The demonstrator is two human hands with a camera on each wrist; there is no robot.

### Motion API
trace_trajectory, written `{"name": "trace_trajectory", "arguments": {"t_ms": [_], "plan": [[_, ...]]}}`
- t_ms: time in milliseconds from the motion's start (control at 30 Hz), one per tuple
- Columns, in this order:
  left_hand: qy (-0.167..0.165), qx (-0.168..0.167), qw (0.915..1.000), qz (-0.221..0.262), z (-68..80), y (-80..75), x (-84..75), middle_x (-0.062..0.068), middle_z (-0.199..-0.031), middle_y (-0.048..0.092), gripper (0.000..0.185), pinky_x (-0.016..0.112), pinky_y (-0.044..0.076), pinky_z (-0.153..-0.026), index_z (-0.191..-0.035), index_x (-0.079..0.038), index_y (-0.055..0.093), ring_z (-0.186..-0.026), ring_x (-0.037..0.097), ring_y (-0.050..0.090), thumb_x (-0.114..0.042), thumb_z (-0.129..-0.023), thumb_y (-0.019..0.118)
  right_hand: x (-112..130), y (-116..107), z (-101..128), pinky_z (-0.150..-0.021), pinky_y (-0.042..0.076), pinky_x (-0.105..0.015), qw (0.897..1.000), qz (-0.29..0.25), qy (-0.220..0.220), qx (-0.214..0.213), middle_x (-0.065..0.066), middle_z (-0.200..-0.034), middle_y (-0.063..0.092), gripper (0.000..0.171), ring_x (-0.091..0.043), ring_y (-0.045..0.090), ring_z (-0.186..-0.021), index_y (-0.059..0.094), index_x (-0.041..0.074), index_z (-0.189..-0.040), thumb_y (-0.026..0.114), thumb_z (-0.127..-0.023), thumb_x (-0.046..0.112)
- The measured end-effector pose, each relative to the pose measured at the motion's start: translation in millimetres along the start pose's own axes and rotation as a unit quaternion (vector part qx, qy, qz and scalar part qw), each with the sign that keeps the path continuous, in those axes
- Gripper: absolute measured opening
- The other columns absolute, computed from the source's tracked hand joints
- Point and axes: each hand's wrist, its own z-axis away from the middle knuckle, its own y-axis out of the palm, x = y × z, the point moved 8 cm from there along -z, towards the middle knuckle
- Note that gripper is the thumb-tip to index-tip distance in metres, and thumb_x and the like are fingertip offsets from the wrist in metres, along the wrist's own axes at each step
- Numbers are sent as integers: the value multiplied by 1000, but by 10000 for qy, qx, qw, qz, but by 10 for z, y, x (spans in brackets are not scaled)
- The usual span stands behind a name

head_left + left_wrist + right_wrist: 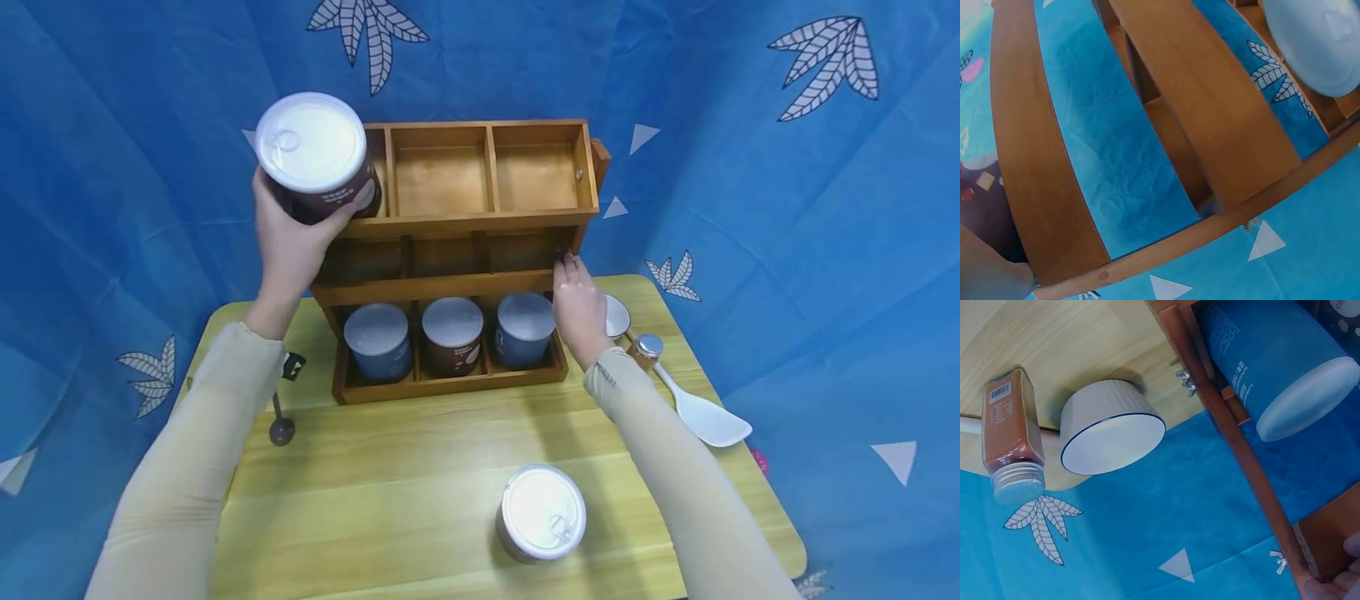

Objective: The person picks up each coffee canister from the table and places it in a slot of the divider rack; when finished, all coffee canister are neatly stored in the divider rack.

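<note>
My left hand (296,246) grips a dark brown canister (333,200) with a white pull-ring lid, at the left compartment of the top shelf. The lid's upper side faces the head camera. Whether the canister's base touches the shelf is hidden. A three-tier wooden rack (450,287) stands at the back of the table. My right hand (577,304) holds the rack's right side by the middle shelf; its fingertips (1335,584) show at the wood in the right wrist view. On the bottom tier sit two blue canisters (378,350) (522,342) with a brown canister (452,342) between them.
Another white-lidded canister (543,512) stands near the table's front. Right of the rack are a white bowl (1113,428), a spice jar (1013,428) with a silver cap and a white spatula (708,417). A dark round-ended utensil (281,429) lies to the left. Blue cloth (825,250) hangs behind.
</note>
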Motion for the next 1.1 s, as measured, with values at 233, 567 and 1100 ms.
{"name": "trace_trajectory", "arguments": {"t_ms": [233, 567, 1100], "plan": [[95, 159, 9998, -37, 506, -48, 288, 7, -162, 25, 98, 26, 22, -126, -154, -8, 20, -151, 11, 24, -8, -78, 81, 6, 9, 18, -88, 59, -47, 9999, -11, -7, -107, -21, -136, 60, 34, -34, 57, -128, 61, -3, -128, 56, -94, 0], [-610, 2076, 9763, -37, 2151, 424, 1087, 7, -164, 22, 113, 5, 18, -118, -157, -15, 17, -151, 28, 23, -10, -70, 88, 11, 8, -8, -88, 59, -47, 9999, 56, -116, -109, -22, -136, 59, 36, -35, 57, -128, 60, -4, -129, 56, -94, 0], [-1548, 3989, 9038, -95, 3517, 928, 1577, 6, -162, 30, 115, 52, 28, -120, -156, -15, 22, -147, 30, 34, -25, -65, 91, 15, 28, -29, -95, 57, -46, 9999, 92, -62, -103, -22, -136, 60, 35, -35, 58, -127, 60, -4, -128, 55, -94, -1]]}}
